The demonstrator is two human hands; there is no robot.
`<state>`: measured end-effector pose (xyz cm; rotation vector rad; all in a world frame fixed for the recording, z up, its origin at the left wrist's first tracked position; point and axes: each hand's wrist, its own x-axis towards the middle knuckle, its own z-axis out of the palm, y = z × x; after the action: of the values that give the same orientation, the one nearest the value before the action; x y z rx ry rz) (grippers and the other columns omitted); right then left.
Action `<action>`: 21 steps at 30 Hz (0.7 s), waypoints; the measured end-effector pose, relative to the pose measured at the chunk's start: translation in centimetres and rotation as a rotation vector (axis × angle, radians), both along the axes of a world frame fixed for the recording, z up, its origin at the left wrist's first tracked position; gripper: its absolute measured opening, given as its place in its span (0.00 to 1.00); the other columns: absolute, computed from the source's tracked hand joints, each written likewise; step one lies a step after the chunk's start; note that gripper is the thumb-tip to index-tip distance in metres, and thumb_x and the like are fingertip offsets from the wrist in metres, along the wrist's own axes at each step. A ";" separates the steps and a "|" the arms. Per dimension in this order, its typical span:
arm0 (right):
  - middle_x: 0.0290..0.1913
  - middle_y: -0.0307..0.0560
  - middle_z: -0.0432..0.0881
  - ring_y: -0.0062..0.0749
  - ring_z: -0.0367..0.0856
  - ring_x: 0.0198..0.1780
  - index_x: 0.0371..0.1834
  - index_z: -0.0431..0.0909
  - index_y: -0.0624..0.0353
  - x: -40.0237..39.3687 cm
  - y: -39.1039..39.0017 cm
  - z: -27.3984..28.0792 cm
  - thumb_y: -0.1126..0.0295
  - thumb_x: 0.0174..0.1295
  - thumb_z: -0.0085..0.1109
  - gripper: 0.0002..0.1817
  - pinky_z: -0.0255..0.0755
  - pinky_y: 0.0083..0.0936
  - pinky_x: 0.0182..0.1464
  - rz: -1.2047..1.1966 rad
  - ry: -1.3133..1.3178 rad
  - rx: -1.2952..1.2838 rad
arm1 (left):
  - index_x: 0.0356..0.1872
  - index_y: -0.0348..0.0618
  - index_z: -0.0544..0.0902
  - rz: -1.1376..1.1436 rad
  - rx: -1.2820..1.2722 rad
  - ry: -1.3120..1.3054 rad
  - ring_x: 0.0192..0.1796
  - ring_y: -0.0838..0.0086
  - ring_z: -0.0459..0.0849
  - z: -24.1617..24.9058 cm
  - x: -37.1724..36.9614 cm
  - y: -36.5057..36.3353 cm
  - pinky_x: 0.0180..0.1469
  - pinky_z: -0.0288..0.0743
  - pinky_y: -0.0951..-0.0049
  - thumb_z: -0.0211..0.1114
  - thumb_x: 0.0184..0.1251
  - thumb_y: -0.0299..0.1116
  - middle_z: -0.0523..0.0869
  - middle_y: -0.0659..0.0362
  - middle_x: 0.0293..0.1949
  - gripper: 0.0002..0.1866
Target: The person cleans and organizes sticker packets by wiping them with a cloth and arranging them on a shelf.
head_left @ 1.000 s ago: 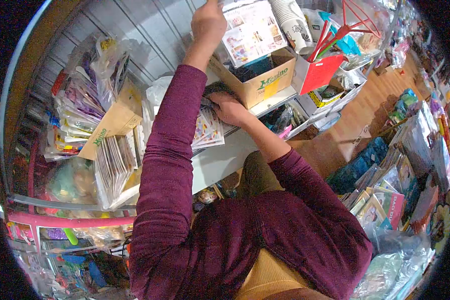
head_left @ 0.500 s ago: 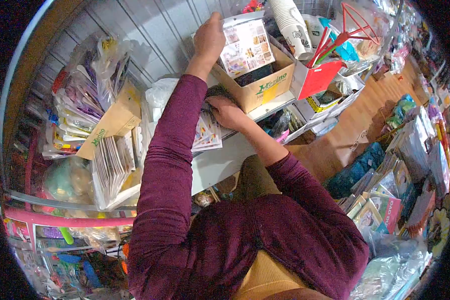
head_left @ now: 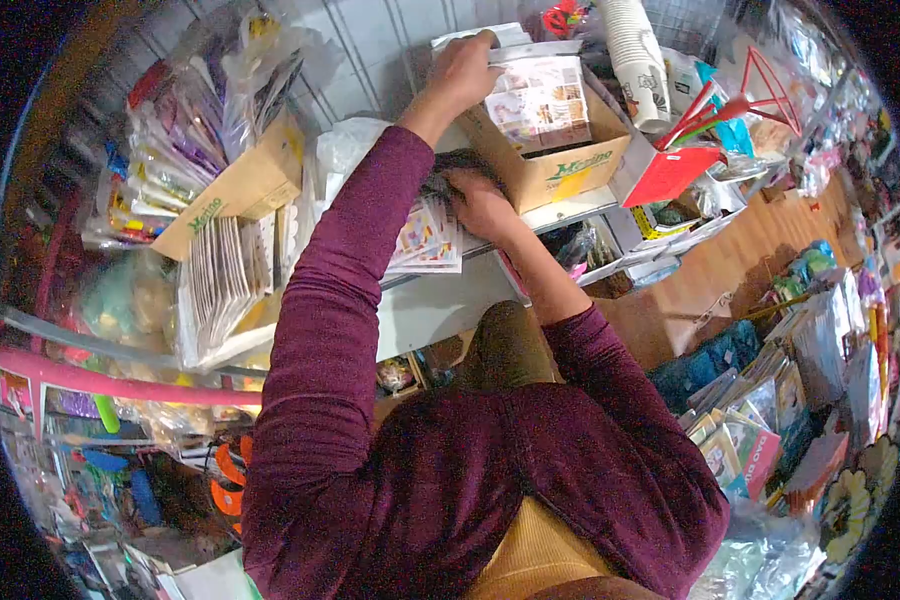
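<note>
My left hand [head_left: 463, 75] is closed at the upper left corner of a printed sheet packet [head_left: 540, 100], which stands upright in a cardboard box marked Merino [head_left: 570, 172]. Below it, my right hand [head_left: 485, 205] has its fingers curled at a dark crumpled bundle [head_left: 450, 172] on the shelf, left of that box. Just left of the right hand, a stack of colourful printed sheets [head_left: 430, 240] lies at the shelf edge, partly behind my left sleeve. What the right fingers grip is largely hidden.
A second Merino box [head_left: 235, 195] with bagged pens and a white tray of cards [head_left: 225, 285] stand at left. Stacked paper cups [head_left: 635, 65] and a red box [head_left: 670, 175] are at right. Booklets [head_left: 745, 440] fill the lower right beside the wooden floor [head_left: 690, 290].
The view has shifted, so the shelf sits further right and the left-hand boxes higher. Both hands stay at the same packet and bundle; the packet leans back a little more in its box.
</note>
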<state>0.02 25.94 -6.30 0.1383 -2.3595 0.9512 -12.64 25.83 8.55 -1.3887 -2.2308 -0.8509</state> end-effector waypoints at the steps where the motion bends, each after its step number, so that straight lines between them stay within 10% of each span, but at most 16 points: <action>1: 0.50 0.63 0.74 0.57 0.71 0.53 0.50 0.73 0.63 0.3 -0.1 0.0 0.72 0.56 0.47 0.17 0.64 0.40 0.58 0.012 -0.006 0.006 | 0.47 0.40 0.75 0.013 -0.041 0.010 0.51 0.52 0.78 0.1 0.1 -0.1 0.53 0.71 0.60 0.68 0.51 0.36 0.80 0.46 0.47 0.22; 9: 0.49 0.64 0.76 0.55 0.73 0.53 0.47 0.74 0.66 0.0 0.2 -0.4 0.74 0.55 0.51 0.16 0.66 0.37 0.56 -0.033 -0.054 -0.039 | 0.46 0.37 0.76 -0.180 -0.111 0.120 0.45 0.55 0.80 4.3 1.2 -12.1 0.49 0.73 0.64 0.64 0.56 0.40 0.81 0.47 0.43 0.20; 18: 0.49 0.64 0.76 0.57 0.73 0.52 0.54 0.71 0.58 -0.2 0.6 -0.4 0.71 0.57 0.51 0.20 0.67 0.41 0.56 -0.070 -0.133 0.056 | 0.39 0.32 0.77 0.388 0.011 -0.504 0.36 0.52 0.82 -4.0 10.7 -29.2 0.39 0.74 0.60 0.65 0.57 0.35 0.82 0.43 0.33 0.16; 21: 0.49 0.64 0.76 0.57 0.73 0.52 0.55 0.71 0.59 0.4 0.4 0.4 0.74 0.54 0.52 0.21 0.67 0.42 0.55 -0.019 -0.074 0.065 | 0.42 0.35 0.77 0.583 -0.106 -0.329 0.34 0.55 0.83 -6.7 11.4 -29.0 0.37 0.75 0.63 0.66 0.54 0.32 0.83 0.46 0.31 0.16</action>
<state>0.46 26.33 -5.93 0.1079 -2.4563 0.8849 -1.23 -3.15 1.86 -0.5865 -2.7477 -0.7922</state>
